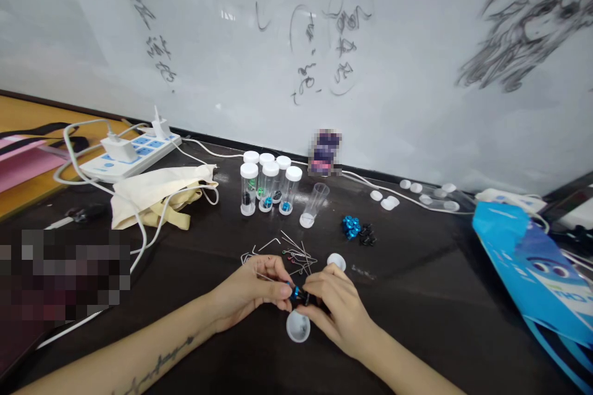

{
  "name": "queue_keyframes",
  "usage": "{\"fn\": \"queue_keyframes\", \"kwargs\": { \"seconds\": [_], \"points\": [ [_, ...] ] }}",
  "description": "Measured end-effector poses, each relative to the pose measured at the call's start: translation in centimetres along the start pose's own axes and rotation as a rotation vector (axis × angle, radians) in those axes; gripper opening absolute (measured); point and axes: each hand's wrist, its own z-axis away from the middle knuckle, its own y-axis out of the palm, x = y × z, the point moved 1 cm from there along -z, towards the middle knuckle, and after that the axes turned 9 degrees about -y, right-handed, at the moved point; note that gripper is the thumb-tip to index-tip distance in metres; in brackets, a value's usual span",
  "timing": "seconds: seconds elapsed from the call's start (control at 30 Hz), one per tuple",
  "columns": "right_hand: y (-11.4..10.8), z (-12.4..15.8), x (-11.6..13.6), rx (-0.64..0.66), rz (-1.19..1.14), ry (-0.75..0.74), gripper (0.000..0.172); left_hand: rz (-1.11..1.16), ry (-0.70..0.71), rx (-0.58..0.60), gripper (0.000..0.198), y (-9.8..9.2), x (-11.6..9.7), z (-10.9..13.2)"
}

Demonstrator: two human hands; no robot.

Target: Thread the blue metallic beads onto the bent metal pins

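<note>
Head camera looks forward and down over the table [430,296]: left hand [250,293] and right hand [336,311] close at six o'clock, whiteboard [417,43] at twelve.

No text reads w/ certainty. Whiteboard [417,136], behind the capped vials [269,188]: handwritten marker strokes in approx. three columns, up-left, straight above & slightly up-right of vials. They look like characters but are too blurred to read. Blue bag [532,265], far right of vials: cartoon eyes plus white letters at its right edge, poss. "CH", cut off by frame. Forearm [152,364], below-left of vials: script tattoo, illegible. Power strip [134,157], left of vials: markings too small to read.
</note>
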Motion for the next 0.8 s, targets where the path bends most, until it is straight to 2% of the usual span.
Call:
{"fn": "queue_keyframes", "kwargs": {
  "seconds": [0.07, 0.13, 0.23, 0.3, 0.43, 0.5, 0.67, 0.73, 0.8],
  "points": [
    [-0.04, -0.04, 0.03, 0.026, -0.008, 0.021, 0.021, -0.015, -0.01, 0.004, 0.019, -0.03, 0.05, 0.02],
    [-0.05, -0.03, 0.01, 0.032, -0.011, 0.04, 0.023, -0.014, -0.012, 0.002, 0.019, -0.04, 0.04, 0.02],
    [0.0, 0.02, -0.08, 0.003, -0.007, 0.037, 0.009, 0.011, 0.005, -0.009, 0.018, -0.04, -0.02, 0.02],
    [0.03, 0.01, -0.13, -0.011, -0.005, 0.022, 0.006, 0.016, 0.008, -0.011, 0.018, -0.05, 0.0, 0.03],
    [-0.01, -0.12, -0.06, 0.029, -0.015, 0.031, 0.025, -0.006, -0.016, -0.004, 0.02, -0.04, 0.14, 0.02],
    [-0.02, -0.11, -0.01, 0.045, -0.02, 0.042, 0.029, -0.005, -0.022, -0.005, 0.02, -0.01, 0.1, -0.01],
    [0.03, 0.12, -0.1, -0.015, -0.008, 0.027, 0.004, 0.027, 0.001, -0.014, 0.019, 0.05, -0.15, -0.01],
    [0.03, 0.12, -0.12, -0.009, -0.002, 0.014, 0.005, 0.02, -0.003, -0.007, 0.018, 0.02, -0.09, 0.04],
    [-0.02, 0.03, -0.08, 0.016, -0.003, 0.021, 0.014, 0.002, -0.015, -0.002, 0.018, 0.0, 0.02, 0.09]
  ]
}}
